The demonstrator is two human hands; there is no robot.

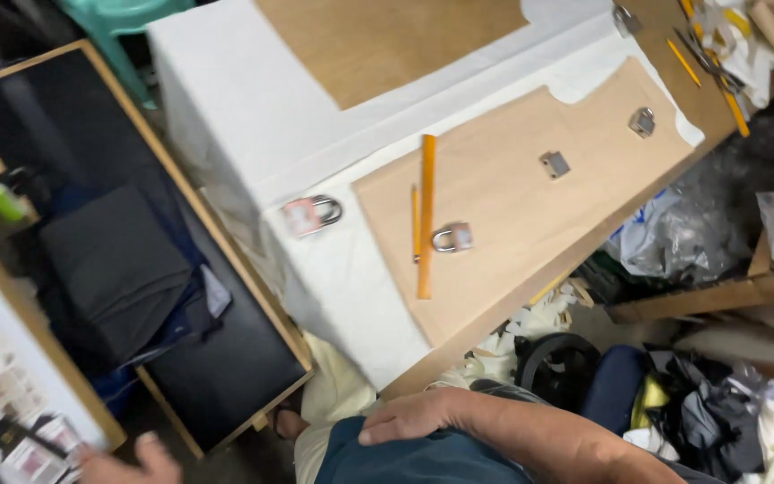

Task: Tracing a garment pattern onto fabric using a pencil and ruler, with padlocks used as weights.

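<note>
We note the right hand (418, 414) lying flat and relaxed, fingers spread, on the person's dark teal trouser leg (405, 462) at the bottom of the view; it grasps nothing. The left hand (141, 462) shows only partly at the lower left edge, fingers loosely apart and apparently empty, though the frame cuts it off and we cannot be sure. It sits just beside a sheet of small coloured pictures (6, 417). Above both hands stands the desk (226, 99), draped in white cloth. On the cloth lies a tan paper pattern piece (530, 206), and on that a long orange wooden ruler (426, 215) with a short yellow pencil (415, 224) just beside it on the left. A small silver padlock (452, 237) rests touching or nearly touching the ruler's right side. A second padlock with a pinkish body (311, 215) lies on the bare cloth, left of the pattern. Two small square metal weights (554, 164) (642, 122) sit farther along the pattern, well apart from the hands. A second brown paper sheet (387, 40) lies at the top. To the left, a wood-framed compartment holds folded dark fabric (114, 269). Right of the desk we see crumpled plastic bags (674, 237) and fabric scraps (700, 403).
</note>
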